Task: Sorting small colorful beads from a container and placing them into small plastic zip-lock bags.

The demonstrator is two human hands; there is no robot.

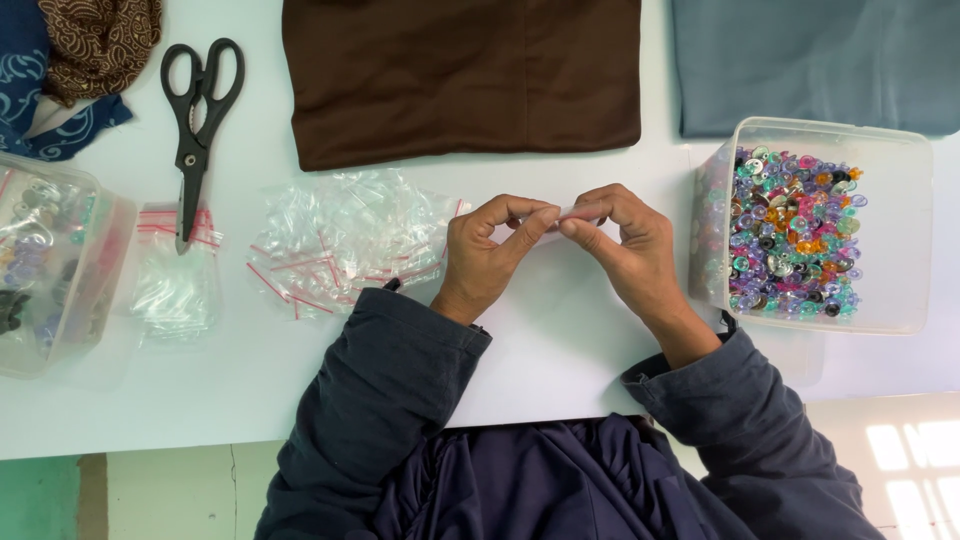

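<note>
My left hand (492, 250) and my right hand (622, 245) meet over the middle of the white table (560, 340). Between their fingertips they pinch a small clear plastic bag (566, 212), most of it hidden by the fingers. Just left of my left hand lies a heap of small clear zip bags with red strips (345, 240). Right of my right hand stands a clear plastic box (900, 200) filled with several colourful round buttons (790, 232).
Black scissors (197, 120) lie at the upper left over a second small stack of zip bags (178, 280). Another clear box (55, 265) sits at the left edge. Brown cloth (460, 75), grey-blue cloth (815, 60) and patterned blue and brown fabric (70, 60) lie along the far side.
</note>
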